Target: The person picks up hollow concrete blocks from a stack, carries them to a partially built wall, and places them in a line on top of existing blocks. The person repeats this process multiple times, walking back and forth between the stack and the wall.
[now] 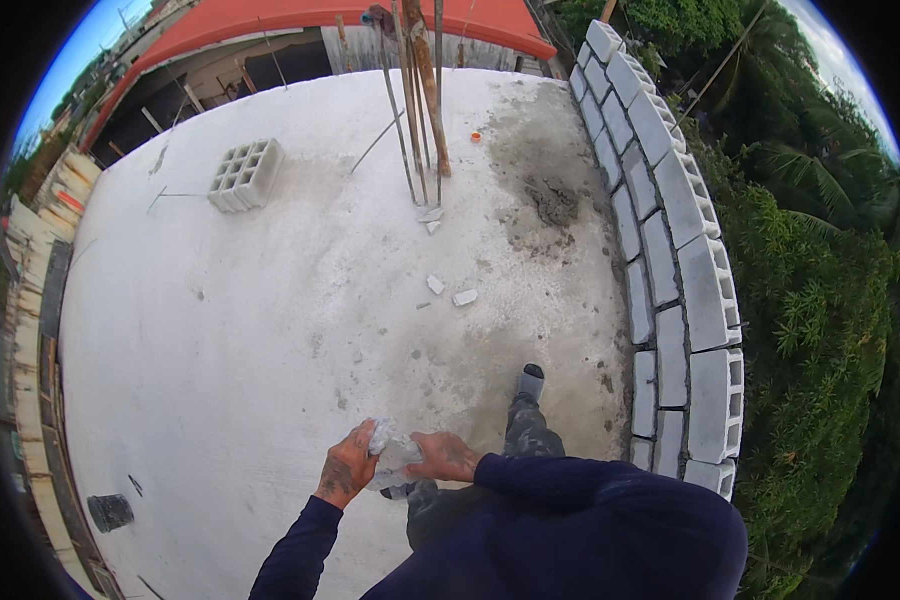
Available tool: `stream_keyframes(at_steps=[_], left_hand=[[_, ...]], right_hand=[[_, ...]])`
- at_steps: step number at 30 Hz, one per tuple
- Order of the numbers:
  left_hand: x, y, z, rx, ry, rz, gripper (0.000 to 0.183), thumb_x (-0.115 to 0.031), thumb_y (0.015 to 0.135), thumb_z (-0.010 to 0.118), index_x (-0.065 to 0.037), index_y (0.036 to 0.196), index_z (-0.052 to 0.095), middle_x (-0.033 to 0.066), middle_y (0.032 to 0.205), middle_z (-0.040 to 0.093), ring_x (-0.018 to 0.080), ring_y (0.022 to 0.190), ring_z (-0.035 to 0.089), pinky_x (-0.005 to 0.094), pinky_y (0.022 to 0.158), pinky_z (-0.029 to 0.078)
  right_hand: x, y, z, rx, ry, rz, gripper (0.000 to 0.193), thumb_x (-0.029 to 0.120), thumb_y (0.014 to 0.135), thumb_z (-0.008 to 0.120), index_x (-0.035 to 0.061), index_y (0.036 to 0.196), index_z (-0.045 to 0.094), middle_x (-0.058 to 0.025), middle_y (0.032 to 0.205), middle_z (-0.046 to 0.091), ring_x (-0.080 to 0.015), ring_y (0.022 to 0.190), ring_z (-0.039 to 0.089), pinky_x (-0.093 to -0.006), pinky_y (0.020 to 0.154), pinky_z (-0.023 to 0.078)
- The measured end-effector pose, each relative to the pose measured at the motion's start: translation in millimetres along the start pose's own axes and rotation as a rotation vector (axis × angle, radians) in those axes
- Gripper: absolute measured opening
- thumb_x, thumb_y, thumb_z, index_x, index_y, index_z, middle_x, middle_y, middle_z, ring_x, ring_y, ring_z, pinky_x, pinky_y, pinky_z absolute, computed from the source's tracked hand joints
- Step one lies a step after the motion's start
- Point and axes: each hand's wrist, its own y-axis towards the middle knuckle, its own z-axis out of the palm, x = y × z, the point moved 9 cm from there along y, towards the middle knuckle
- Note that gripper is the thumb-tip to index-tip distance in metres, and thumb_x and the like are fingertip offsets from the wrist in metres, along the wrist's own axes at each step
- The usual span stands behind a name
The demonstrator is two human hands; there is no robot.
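Low in front of my body, my left hand [348, 462] and my right hand [444, 456] grip a pale grey-white lump [397, 447] from both sides. Its surface looks uneven and crumpled; whether it is a plastic bag or a broken piece of block I cannot tell. The fingers of both hands curl onto its edges, and part of it is hidden behind them. My legs are just beyond and beneath it, with one shoe [532, 381] forward on the concrete floor [240, 370].
A grey hollow-block wall [660, 255] runs along the right, with trees [810, 300] beyond. Steel bars and a wooden post [427, 100] stand ahead, near broken block pieces [465, 297]. A mortar heap [552, 202], hollow blocks [245, 175] and a dark bucket [110, 512] sit on the floor.
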Motion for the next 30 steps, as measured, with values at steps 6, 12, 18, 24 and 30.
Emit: stream_keyframes(at_steps=[6,12,18,24,30], left_hand=[[-87.5,170.1,85.0,-0.048,-0.13,0.091,0.074,-0.032,0.075,0.071,0.002,0.131,0.037,0.0235,0.131,0.043,0.0363,0.123,0.041,0.039,0.101,0.036],[32.1,216.8,287.7,0.445,-0.114,-0.754,0.076,-0.05,0.086,0.047,0.01,0.132,0.034,0.0294,0.134,0.037,0.0389,0.126,0.036,0.0389,0.106,0.029],[10.5,356.3,360.6,0.467,-0.239,-0.699,0.059,-0.045,0.087,0.046,-0.003,0.127,0.048,0.0201,0.128,0.049,0.0356,0.119,0.045,0.0388,0.099,0.037],[48.8,554.4,322.4,0.41,-0.139,-0.731,0.047,-0.04,0.079,0.059,0.0,0.103,0.064,0.0201,0.109,0.061,0.0333,0.106,0.057,0.0383,0.091,0.044],[100.0,685.3,310.9,0.503,-0.16,-1.002,0.047,-0.036,0.066,0.072,0.0,0.095,0.066,0.0221,0.103,0.063,0.0309,0.1,0.061,0.0381,0.086,0.049]], right_hand=[[-126.5,-74.7,-203.6,-0.324,-0.109,0.121,0.048,0.044,0.072,0.066,-0.0003,0.092,0.06,-0.0195,0.077,0.064,-0.0336,0.075,0.063,-0.0423,0.067,0.049],[-293.9,-192.4,-375.0,-0.492,-0.346,0.652,0.039,0.041,0.071,0.063,0.0024,0.078,0.064,-0.0175,0.078,0.065,-0.0324,0.075,0.064,-0.0413,0.069,0.049],[-432.4,-286.2,-474.0,-0.695,-0.477,1.024,0.039,0.041,0.067,0.069,0.0041,0.08,0.066,-0.0168,0.079,0.066,-0.0317,0.079,0.065,-0.0418,0.072,0.05],[-519.2,-320.4,-504.6,-0.613,-0.352,1.465,0.047,0.041,0.063,0.073,0.0054,0.093,0.065,-0.0153,0.099,0.065,-0.0283,0.094,0.063,-0.0395,0.084,0.049],[-529.7,-296.2,-534.2,-0.529,0.053,1.717,0.057,0.043,0.06,0.076,0.0,0.096,0.065,-0.0182,0.099,0.065,-0.0266,0.091,0.064,-0.0377,0.079,0.051]])
